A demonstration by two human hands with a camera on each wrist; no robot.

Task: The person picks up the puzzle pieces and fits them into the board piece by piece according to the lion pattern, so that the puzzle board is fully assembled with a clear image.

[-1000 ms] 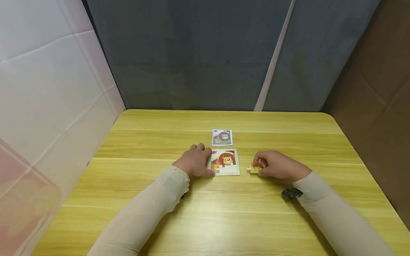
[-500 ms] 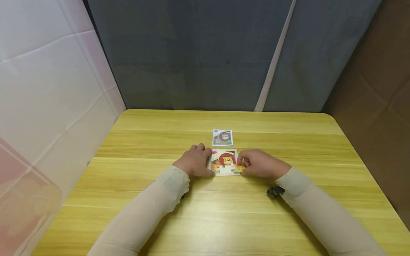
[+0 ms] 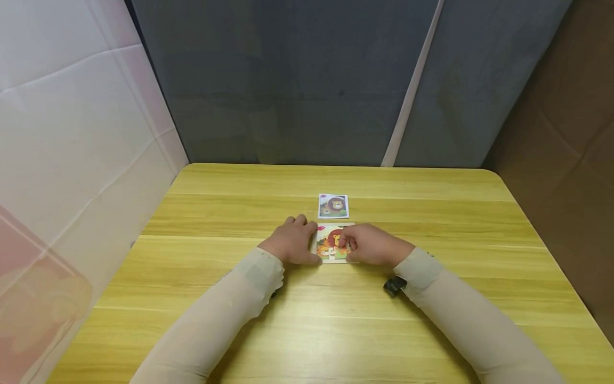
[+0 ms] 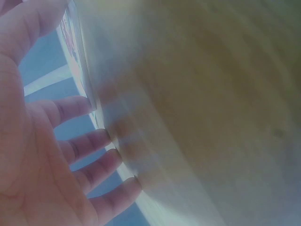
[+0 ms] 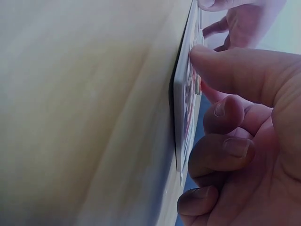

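Square lion jigsaw board (image 3: 331, 246), flat on the desk (image 3: 431, 213), partly covered, colourful cartoon face upward.

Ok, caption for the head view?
Left hand steadies the lion puzzle while the right hand presses on it.

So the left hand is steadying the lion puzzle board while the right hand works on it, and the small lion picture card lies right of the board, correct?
Not quite. In the head view the small lion picture card lies on the far side of the puzzle board, not right of it. The left hand does rest at the board's edge while the right hand works on it.
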